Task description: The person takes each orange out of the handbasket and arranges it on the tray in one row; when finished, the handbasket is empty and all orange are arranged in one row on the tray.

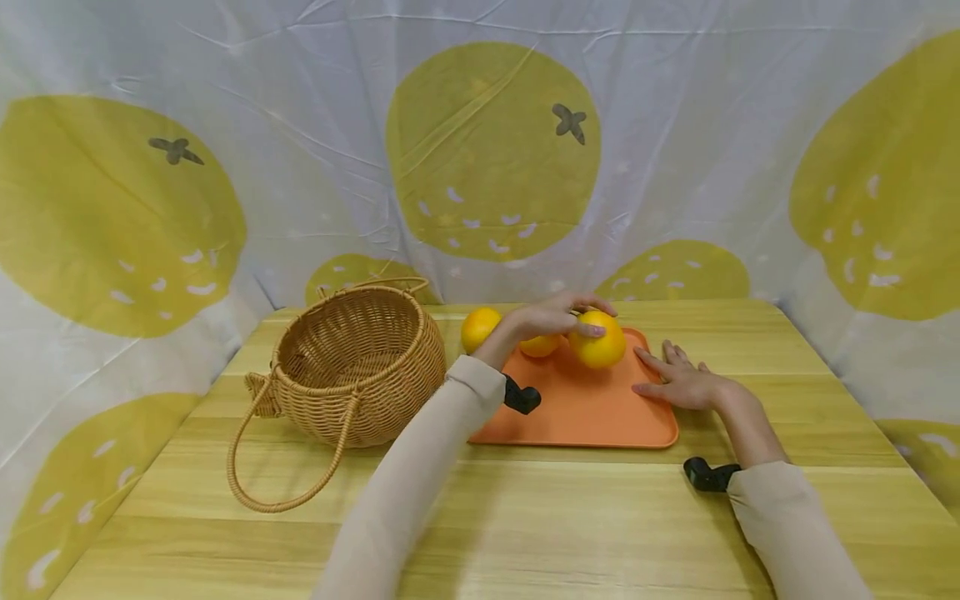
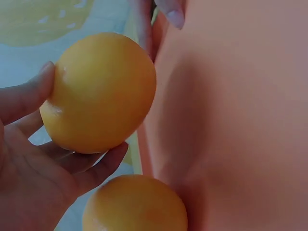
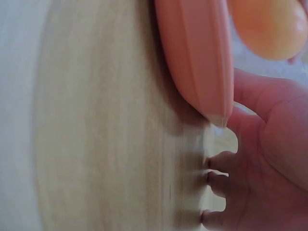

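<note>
My left hand (image 1: pixel 551 318) grips a yellow-orange fruit (image 1: pixel 597 342) over the far part of the orange tray (image 1: pixel 592 417); the left wrist view shows fingers and thumb curled round this fruit (image 2: pixel 98 91). A second fruit (image 1: pixel 540 345) lies on the tray under the hand, also seen as the lower fruit (image 2: pixel 134 204). A third fruit (image 1: pixel 480 327) sits just left of the tray's far corner. My right hand (image 1: pixel 678 379) lies flat at the tray's right edge, thumb on the tray rim (image 3: pixel 202 57), fingers on the table.
A woven wicker basket (image 1: pixel 352 367) with a loop handle stands tilted on the wooden table (image 1: pixel 525 533), left of the tray. A cloth backdrop printed with yellow fruit (image 1: pixel 487 150) closes in the back and both sides.
</note>
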The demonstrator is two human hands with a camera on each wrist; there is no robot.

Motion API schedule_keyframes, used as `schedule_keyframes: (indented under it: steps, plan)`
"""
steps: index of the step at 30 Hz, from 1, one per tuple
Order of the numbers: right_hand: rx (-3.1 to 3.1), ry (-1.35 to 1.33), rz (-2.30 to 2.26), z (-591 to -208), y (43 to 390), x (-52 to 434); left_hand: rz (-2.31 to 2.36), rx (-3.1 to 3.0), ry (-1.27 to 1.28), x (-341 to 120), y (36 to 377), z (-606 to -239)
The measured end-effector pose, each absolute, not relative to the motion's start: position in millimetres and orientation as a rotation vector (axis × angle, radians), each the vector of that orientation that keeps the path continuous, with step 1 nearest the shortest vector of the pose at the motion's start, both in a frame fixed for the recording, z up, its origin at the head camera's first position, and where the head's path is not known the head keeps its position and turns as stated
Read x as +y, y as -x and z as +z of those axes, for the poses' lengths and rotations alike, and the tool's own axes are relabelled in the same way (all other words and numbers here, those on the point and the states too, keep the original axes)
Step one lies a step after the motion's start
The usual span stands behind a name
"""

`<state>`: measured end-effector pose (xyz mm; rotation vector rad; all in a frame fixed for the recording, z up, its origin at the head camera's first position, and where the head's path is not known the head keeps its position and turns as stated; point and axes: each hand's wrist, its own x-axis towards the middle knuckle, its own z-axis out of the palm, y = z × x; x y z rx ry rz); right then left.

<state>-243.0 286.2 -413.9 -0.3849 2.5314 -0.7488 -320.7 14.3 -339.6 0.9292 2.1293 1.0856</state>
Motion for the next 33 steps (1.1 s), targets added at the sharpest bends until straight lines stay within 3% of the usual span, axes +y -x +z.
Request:
schedule_keyframes:
  steps: [8, 17, 33]
  plan:
    - [2.537, 0.362, -0.709, -415.1, 244.9, 284.4, 0.840, 2.215, -0.973, 28.5, 326.1, -342.5]
    - [2.537, 0.370, -0.700, -398.3, 234.1, 276.2, 0.914, 2.326, -1.045, 30.0, 321.9, -352.7]
    - [2.556, 0.354, -0.715, -431.4, 254.3, 292.8, 1.042, 2.793, -0.959, 39.6, 288.5, -378.9]
